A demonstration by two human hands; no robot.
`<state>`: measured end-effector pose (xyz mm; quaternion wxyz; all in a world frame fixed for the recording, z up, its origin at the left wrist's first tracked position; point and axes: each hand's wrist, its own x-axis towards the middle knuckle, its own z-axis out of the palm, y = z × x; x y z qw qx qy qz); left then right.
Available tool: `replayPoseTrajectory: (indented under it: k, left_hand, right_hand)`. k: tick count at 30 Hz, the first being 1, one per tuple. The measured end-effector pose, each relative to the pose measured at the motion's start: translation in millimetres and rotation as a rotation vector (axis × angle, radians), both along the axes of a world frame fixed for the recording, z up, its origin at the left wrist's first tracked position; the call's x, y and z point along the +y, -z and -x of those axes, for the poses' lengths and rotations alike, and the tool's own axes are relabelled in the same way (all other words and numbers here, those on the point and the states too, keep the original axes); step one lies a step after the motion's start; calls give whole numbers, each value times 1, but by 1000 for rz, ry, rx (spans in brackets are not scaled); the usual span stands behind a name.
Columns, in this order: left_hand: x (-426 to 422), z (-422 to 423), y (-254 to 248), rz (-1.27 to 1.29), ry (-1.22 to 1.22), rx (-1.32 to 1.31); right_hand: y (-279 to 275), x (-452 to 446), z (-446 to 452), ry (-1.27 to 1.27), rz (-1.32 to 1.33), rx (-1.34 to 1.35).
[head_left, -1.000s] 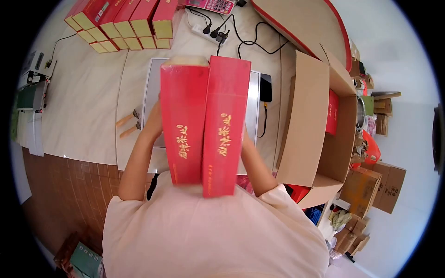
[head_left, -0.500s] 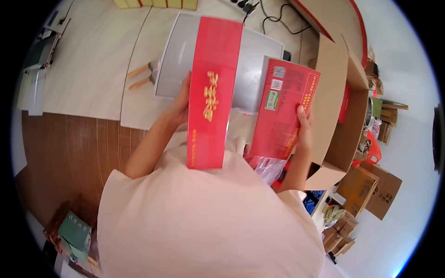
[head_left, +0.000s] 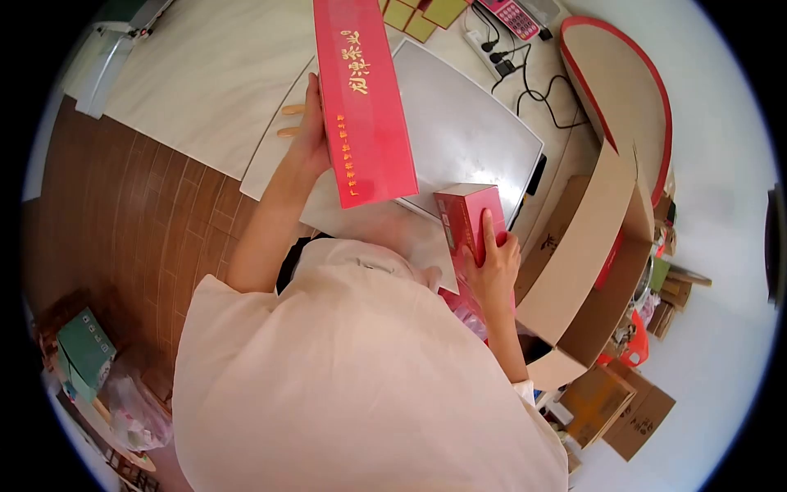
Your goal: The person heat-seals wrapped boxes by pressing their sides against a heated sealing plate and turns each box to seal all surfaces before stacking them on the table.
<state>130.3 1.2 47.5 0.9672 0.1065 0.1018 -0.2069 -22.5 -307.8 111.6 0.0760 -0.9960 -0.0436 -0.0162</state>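
Note:
My left hand point(head_left: 311, 135) grips a long red box point(head_left: 365, 107) by its left side. Gold characters run down the face of that box, and its top end is cut off by the frame. To the right and lower, my right hand point(head_left: 494, 266) is closed around a second red box point(head_left: 461, 215), fingers along its side, with one narrow end turned up. The lower part of this second box is partly hidden by the hand and forearm. Beneath and between both boxes lies a grey, shiny flat panel point(head_left: 471, 123) on the table.
A large cardboard carton point(head_left: 586, 254) stands open at the right, with something red inside. Behind the panel are a power strip point(head_left: 492, 53) with black cables and a pink calculator point(head_left: 515, 16). Two wooden handles point(head_left: 291, 110) show beside my left hand. Yellow-green boxes point(head_left: 410, 18) sit at the back.
The left red box has moved up and away from my body. My right hand has tipped the other box from its printed broad face to its narrow end. The whole view has shifted.

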Motion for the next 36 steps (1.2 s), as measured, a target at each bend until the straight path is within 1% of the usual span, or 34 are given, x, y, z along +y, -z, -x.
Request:
replayPoseTrajectory:
  k: [2,3,5,6,7,8,9,10,11,12,13,14,15,17,18,19,21,22,24,25,27,28,29,31,32,33,35,36]
  left_hand:
    - [17,1,3,-118,-2,-82]
    - [22,2,3,-113,-12,-85]
    - [29,5,0,-225,-53,-41]
    - [29,8,-5,-218,-61,-43]
    - [30,12,-13,-295,-119,30]
    - [30,17,-20,-371,-176,102]
    - [31,23,-24,-363,-185,94]
    - [33,29,-27,-420,-229,111]
    - [37,33,-27,-475,-271,126]
    - [45,38,-17,-395,-236,78]
    - [49,45,-20,-383,-242,101]
    - [54,52,-18,-432,-274,134]
    - [58,59,-16,-483,-309,167]
    - [65,75,-15,-468,-342,189]
    - [69,85,-14,-459,-374,229]
    - [76,95,-11,-459,-382,224]
    - [94,117,-4,-496,-311,280]
    - [102,126,0,-504,-320,284]
    - [114,142,12,-911,-355,238]
    - [119,150,15,-916,-364,244]
    - [123,166,18,-1420,-387,15]
    - [118,168,3,-1535,-344,-72]
    - [113,170,-3,-1537,-340,-67]
    - [102,170,-12,-1776,-155,-360]
    - [97,167,-21,-1965,-51,-527]
    - [88,164,-23,-1960,-38,-532]
    - [69,159,-26,-2155,287,-800]
    - [59,154,-25,-2115,397,-856]
  right_hand:
    - [3,4,-11,-36,13,-34]
    - [4,5,-19,-58,25,-65]
    - [5,16,-35,-75,27,-83]
    - [6,19,-42,-80,23,-96]
    - [8,20,-50,-90,29,-100]
    - [11,20,-58,-132,-23,-101]
    - [11,19,-67,-172,-75,-106]
    - [1,19,-76,-196,-92,-31]
    - [-2,12,-90,-198,-80,-48]
    - [-4,2,-107,-248,-256,108]
    - [-5,-9,-125,-296,-432,268]
    - [-3,-17,-142,-284,-576,442]
    - [2,-21,-158,-283,-571,427]
    - [13,-24,-186,-352,-580,630]
    - [17,-21,-194,-375,-635,617]
    - [18,-17,-202,-384,-635,612]
    - [22,-9,-211,-430,-645,622]
    - [29,-8,-212,-440,-652,625]
    - [46,-13,-212,-402,-604,474]
    - [44,-13,-207,-411,-608,479]
    - [37,-18,-190,-399,-288,218]
    - [36,-22,-184,-352,-374,261]
    - [34,-25,-174,-352,-376,266]
    - [32,-31,-155,-337,-191,177]
    - [35,-34,-148,-334,-182,212]
    - [34,-33,-143,-324,-182,218]
    - [31,-28,-134,-383,-88,164]
    - [35,-28,-134,-382,-96,156]
